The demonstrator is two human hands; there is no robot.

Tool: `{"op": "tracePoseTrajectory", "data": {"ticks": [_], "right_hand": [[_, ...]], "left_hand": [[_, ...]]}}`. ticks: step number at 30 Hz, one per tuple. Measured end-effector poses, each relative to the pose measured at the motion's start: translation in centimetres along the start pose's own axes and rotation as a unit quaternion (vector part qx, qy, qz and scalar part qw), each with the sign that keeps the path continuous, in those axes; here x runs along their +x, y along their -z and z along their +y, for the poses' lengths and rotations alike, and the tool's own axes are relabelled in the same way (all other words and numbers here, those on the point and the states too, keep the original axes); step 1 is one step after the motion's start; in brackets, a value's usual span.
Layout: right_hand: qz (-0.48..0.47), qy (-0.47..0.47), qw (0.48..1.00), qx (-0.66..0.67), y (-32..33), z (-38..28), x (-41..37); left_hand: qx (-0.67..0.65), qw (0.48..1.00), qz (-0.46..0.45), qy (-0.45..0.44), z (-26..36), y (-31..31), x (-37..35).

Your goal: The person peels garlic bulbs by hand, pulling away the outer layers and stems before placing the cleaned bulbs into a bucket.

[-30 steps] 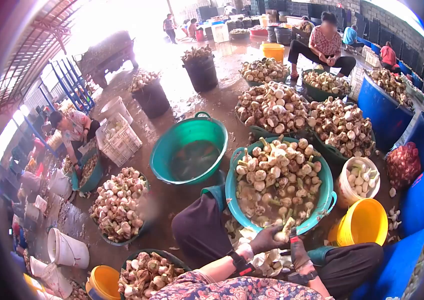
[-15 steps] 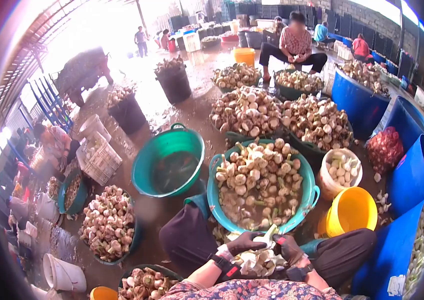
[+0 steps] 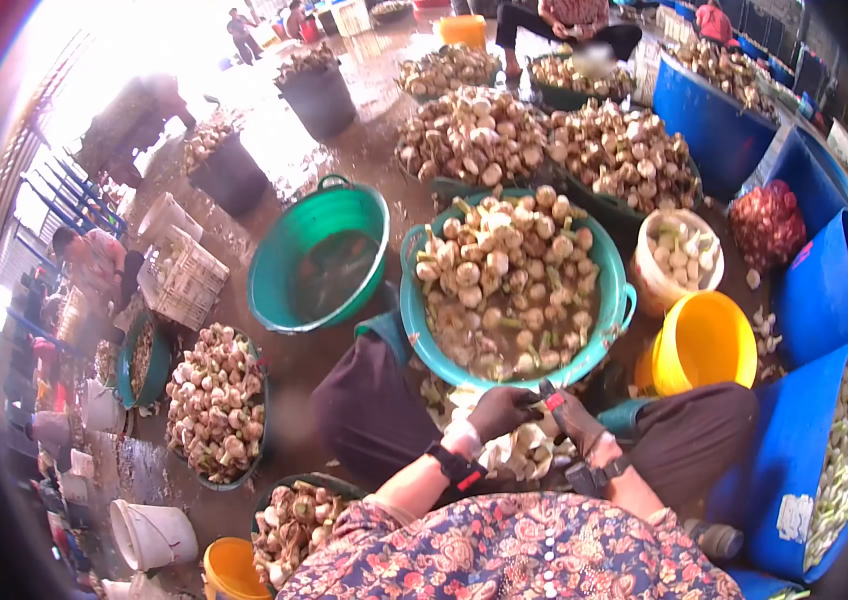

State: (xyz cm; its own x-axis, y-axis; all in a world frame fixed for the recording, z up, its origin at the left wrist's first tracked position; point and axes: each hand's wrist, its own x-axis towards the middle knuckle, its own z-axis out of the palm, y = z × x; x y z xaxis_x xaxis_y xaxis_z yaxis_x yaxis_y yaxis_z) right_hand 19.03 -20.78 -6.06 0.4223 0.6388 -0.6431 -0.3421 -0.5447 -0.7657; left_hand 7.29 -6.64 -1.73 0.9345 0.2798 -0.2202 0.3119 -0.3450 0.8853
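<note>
My left hand (image 3: 504,412), in a dark glove, is closed, its fingertips meeting those of my right hand. What it holds, if anything, is hidden. My right hand (image 3: 576,422), also gloved, is curled shut, with a small red patch at its fingers; I cannot make out what it grips. Below both hands lies a pile of pale garlic peelings (image 3: 524,455) between my knees. Just beyond them stands a turquoise tub (image 3: 410,300) with garlic bulbs (image 3: 504,250) in murky water.
Right of the tub are a yellow bucket (image 3: 709,345), a white bucket (image 3: 649,280) of peeled garlic and blue barrels (image 3: 764,490). A green basin (image 3: 266,270) with water stands left. Garlic heaps (image 3: 214,400) and a seated person (image 3: 574,20) are around.
The view has tilted down, so the surroundings sit higher in it. A pale garlic bulb with a stem, seen between my hands before, no longer shows there.
</note>
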Motion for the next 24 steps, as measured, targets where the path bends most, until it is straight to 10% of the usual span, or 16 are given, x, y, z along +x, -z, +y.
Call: {"op": "tracePoseTrajectory", "data": {"ticks": [3,5,8,10,12,15,17,20,24], "right_hand": [[-0.048,0.189,0.979,-0.059,0.0,0.8,0.2],[-0.149,0.137,0.978,0.057,0.5,-0.7,-0.3],[-0.13,0.217,0.962,0.106,0.2,-6.2,-6.0],[-0.149,0.195,0.95,0.196,0.2,-5.4,-4.8],[-0.019,0.368,0.927,-0.074,-0.4,-5.0,-4.0],[0.122,0.468,0.803,-0.349,-1.6,-5.2,-4.4],[0.168,0.453,0.832,-0.274,-2.5,-4.7,-3.9],[0.096,0.192,0.956,0.2,-1.3,-1.4,-0.1],[0.029,0.005,0.856,0.516,1.9,0.0,1.3]], "left_hand": [[-0.112,0.993,0.015,0.034,-2.5,-1.0,0.2],[-0.208,0.971,0.059,0.106,-2.3,-0.8,0.1],[-0.521,0.843,0.06,0.119,-4.4,-1.1,-0.2],[-0.348,0.932,0.1,0.017,-4.6,-1.0,-0.7],[-0.048,0.978,0.169,-0.108,-4.1,-0.3,-1.0],[-0.186,0.973,0.127,-0.06,-5.5,0.0,-0.2],[-0.293,0.953,0.083,0.0,-6.4,-0.1,-0.3],[-0.529,0.844,0.056,0.062,-0.8,1.9,-1.4],[-0.599,0.8,0.015,0.02,-1.7,4.0,-4.4]]}}
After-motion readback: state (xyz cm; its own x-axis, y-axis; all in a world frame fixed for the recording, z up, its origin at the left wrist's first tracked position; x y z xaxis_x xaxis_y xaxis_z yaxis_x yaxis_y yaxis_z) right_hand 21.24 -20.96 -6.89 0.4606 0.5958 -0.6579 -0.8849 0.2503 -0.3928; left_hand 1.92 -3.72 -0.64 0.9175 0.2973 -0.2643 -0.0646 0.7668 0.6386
